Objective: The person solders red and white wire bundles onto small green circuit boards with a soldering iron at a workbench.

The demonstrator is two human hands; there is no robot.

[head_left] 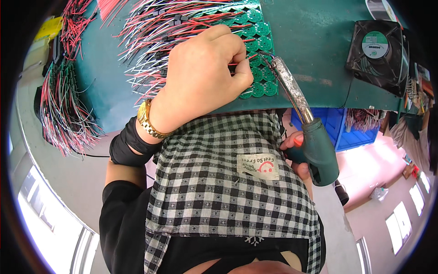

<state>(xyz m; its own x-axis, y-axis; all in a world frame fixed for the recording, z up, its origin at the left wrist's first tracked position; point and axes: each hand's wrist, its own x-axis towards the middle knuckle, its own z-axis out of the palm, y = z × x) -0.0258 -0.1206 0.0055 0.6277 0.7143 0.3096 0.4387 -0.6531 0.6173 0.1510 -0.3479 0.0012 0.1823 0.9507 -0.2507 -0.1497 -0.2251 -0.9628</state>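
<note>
My left hand [207, 68], with a gold watch at its wrist, is closed in a pinch over a sheet of round green circuit boards [264, 43]. A thin red wire [252, 57] comes out from its fingertips onto a board; the pinch itself is partly hidden. My right hand [293, 140] grips the dark green handle of a soldering gun [321, 153] from below. Its silver barrel slants up and left, and the tip reaches the boards just right of my left fingertips. Red, white and black wires [153, 34] lie over the sheet's left part.
Bundles of wired boards [66, 100] hang over the left edge of the green table [315, 27]. A black fan [376, 52] stands at the right. Below the table edge is a blue crate [331, 123], with more wires [362, 118] beside it.
</note>
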